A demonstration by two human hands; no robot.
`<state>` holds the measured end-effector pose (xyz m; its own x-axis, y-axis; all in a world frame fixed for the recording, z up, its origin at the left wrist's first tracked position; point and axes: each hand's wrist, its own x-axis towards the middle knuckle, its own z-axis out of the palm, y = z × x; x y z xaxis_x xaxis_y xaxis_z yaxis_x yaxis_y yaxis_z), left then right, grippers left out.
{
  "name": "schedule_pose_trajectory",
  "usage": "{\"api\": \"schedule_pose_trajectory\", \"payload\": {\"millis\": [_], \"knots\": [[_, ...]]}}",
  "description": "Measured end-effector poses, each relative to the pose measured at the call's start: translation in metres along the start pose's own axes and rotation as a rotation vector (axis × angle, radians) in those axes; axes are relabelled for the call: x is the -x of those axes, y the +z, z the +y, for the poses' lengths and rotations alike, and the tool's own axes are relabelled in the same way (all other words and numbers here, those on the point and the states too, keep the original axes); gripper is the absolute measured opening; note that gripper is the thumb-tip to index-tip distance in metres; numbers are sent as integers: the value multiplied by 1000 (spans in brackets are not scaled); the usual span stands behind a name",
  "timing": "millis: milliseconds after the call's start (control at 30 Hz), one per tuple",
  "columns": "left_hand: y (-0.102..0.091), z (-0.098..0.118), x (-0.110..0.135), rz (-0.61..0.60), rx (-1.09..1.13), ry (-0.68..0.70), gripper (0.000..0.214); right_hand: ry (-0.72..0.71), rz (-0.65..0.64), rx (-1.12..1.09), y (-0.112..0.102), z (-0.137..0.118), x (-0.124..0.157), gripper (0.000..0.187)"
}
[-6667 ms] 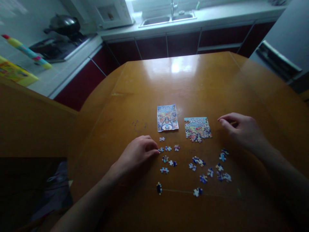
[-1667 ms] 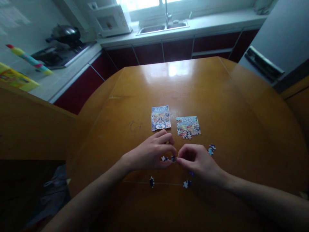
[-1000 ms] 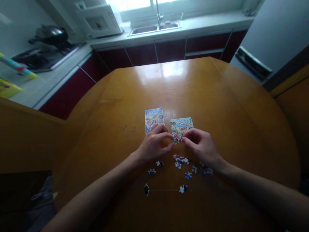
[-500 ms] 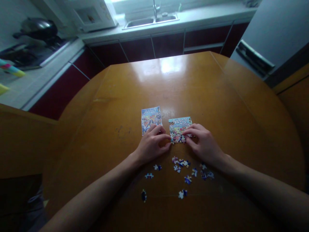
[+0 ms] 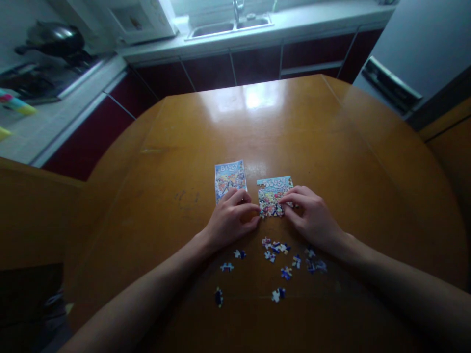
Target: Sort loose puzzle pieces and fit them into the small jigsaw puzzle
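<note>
A partly joined jigsaw puzzle (image 5: 272, 194) lies flat on the wooden table, its lower edge uneven. My left hand (image 5: 233, 215) touches its lower left edge with curled thumb and fingertips and overlaps the bottom of a printed picture card (image 5: 230, 175). Over the puzzle's lower right side, my right hand (image 5: 311, 213) pinches at a puzzle piece, mostly hidden by the fingers. Nearer to me lie loose puzzle pieces: a cluster (image 5: 275, 247) below the puzzle, a blue piece (image 5: 286, 273), and a dark piece (image 5: 219, 297) farther left.
The brown wooden table (image 5: 279, 132) has rounded sides. Behind it runs a counter with a double sink (image 5: 231, 28) and a white microwave (image 5: 136, 19). A dark pan (image 5: 55, 38) sits on the stove at left; a grey fridge (image 5: 419, 44) stands at right.
Both hands keep nearly the same place at the puzzle, the right fingers shifting only slightly. The camera view has tilted a little.
</note>
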<state>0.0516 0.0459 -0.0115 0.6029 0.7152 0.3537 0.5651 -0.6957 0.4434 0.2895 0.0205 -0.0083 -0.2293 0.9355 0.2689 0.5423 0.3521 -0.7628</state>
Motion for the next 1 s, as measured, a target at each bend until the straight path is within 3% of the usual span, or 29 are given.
{"api": "schedule_pose_trajectory", "payload": {"millis": [167, 367, 567, 767, 1000], "knots": [[-10, 3, 7, -47, 64, -38, 7, 19, 15, -6, -6, 1, -4, 12], [-25, 7, 16, -209, 102, -27, 5, 49, 43, -16, -19, 4, -8, 11], [-27, 8, 23, -282, 130, -26, 10, 24, 45, -8, -35, 5, -14, 9], [-28, 19, 36, -161, 128, -64, 8, 11, 135, 24, -53, 5, -19, 11], [-25, 32, 46, 109, 137, -136, 9, -97, -88, 29, -54, 0, -17, 13]]}}
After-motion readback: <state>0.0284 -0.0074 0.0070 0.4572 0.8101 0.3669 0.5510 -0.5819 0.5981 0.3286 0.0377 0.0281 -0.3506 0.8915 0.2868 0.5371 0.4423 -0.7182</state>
